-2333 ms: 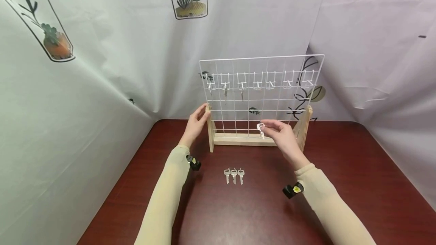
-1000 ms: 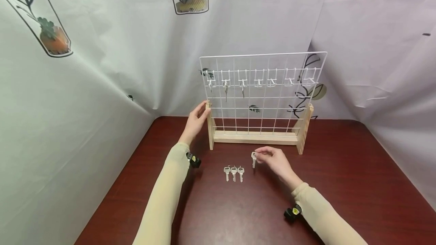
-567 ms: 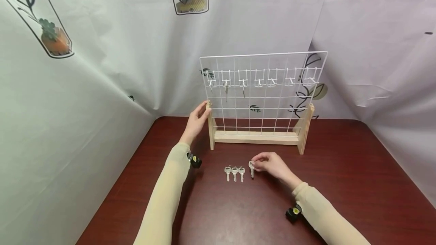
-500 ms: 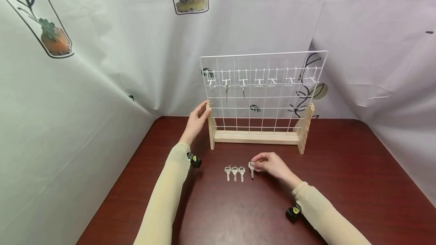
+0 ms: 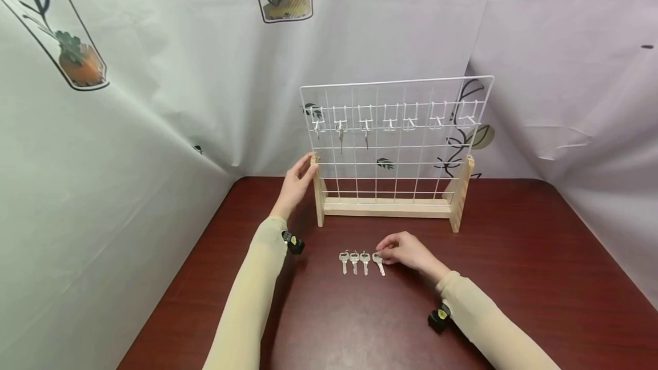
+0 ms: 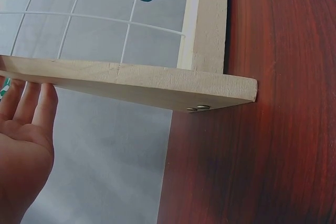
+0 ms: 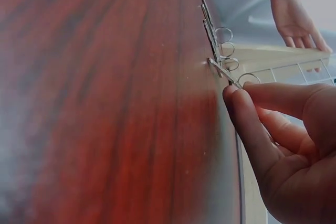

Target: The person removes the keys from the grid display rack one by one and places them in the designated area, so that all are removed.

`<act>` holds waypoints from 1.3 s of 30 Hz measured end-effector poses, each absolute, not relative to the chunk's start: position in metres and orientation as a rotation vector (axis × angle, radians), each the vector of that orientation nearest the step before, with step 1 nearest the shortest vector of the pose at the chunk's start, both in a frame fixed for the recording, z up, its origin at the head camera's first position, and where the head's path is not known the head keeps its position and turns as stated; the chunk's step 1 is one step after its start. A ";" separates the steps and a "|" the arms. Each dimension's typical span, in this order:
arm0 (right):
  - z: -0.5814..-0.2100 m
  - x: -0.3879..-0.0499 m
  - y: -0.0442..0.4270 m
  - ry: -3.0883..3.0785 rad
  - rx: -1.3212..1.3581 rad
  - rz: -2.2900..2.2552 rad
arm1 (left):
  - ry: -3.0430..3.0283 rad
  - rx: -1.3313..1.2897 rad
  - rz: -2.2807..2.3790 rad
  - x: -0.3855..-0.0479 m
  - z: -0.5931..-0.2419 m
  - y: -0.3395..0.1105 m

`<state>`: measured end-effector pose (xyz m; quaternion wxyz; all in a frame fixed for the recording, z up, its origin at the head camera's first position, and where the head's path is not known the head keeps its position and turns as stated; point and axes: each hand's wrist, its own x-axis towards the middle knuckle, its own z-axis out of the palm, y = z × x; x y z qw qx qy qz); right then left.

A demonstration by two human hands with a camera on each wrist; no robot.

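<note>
Key in hand: The silver key (image 5: 378, 262) is at the 3 o'clock end of a row of three keys (image 5: 354, 262), just beside the nearest one, its blade toward 5 o'clock. It is tilted; whether its tip touches the table, I cannot tell.
Right fingers: From my distant post I see the right hand (image 5: 408, 251) with thumb and forefinger clamped on the key's head, near its ring (image 7: 249, 74).
Left fingers: The left hand (image 5: 293, 187), at about 11 o'clock from the row, holds the upper end of the left wooden post (image 5: 318, 198), its fingers around it.
Weight: I judge it very light.
Stiffness: Rigid metal, I think, hardly fragile; only the ring should swing.
Slip: The metal looks smooth, so it may turn between fingertips.
Best hold: I would take the wide head by its flat faces, leaving the ring free.
Table: The table (image 5: 329, 324) is dark red-brown and somewhat shiny; a flat-lying key could be difficult to lift from it.
Rack: At 12 o'clock stands a white wire rack (image 5: 385, 208) with seven hooks (image 5: 409, 124); thin objects, probably keys, hang on the three toward 9 o'clock.
Room: Pale cloth (image 5: 154, 130) with printed plants closes the sides at 9, 12 and 3 o'clock.
</note>
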<state>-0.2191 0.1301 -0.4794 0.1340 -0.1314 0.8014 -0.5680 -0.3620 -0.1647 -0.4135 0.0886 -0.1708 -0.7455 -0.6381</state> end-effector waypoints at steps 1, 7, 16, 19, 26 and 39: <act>-0.479 -0.220 0.130 2.331 -0.381 -1.633 | -2.217 -0.512 -1.890 -0.362 -0.414 -0.165; -0.478 -0.221 0.129 2.409 -0.397 -1.539 | -2.221 -0.539 -1.863 -0.361 -0.413 -0.164; -0.480 -0.224 0.127 2.399 -0.338 -1.535 | -2.219 -0.535 -1.857 -0.364 -0.416 -0.164; -0.480 -0.226 0.127 2.387 -0.309 -1.549 | -2.222 -0.535 -1.852 -0.364 -0.416 -0.165; -0.480 -0.228 0.124 2.355 -0.248 -1.575 | -2.222 -0.531 -1.845 -0.365 -0.417 -0.165; -0.475 -0.229 0.120 2.380 -0.140 -1.578 | -2.199 -0.538 -1.859 -0.366 -0.418 -0.165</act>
